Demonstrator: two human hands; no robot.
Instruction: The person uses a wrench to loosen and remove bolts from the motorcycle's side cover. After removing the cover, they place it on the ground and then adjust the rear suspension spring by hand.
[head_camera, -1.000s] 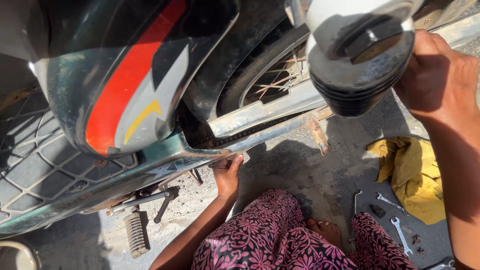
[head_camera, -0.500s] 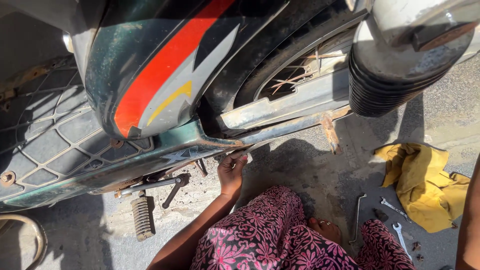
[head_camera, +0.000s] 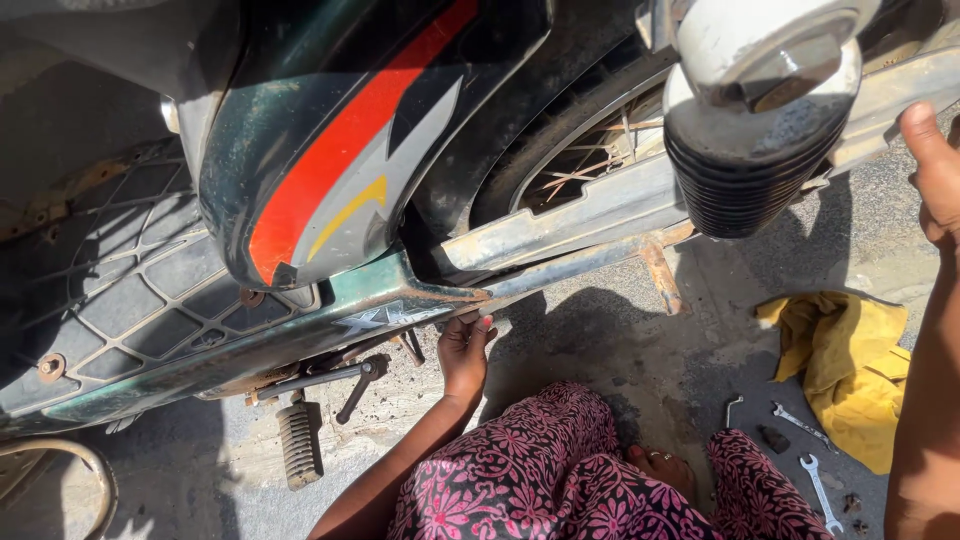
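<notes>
No packages, signs or screens are to be seen. The only label-like marking is a pale, star-shaped emblem (head_camera: 362, 320) on the green lower frame rail, found just to the left of the left hand (head_camera: 466, 345) that is pressed up against the underside of that rail. Above and left of the same hand, a decal stripe (head_camera: 345, 160) in red, edged with grey and a short yellow stroke, is laid slantwise across the dark side panel.
</notes>
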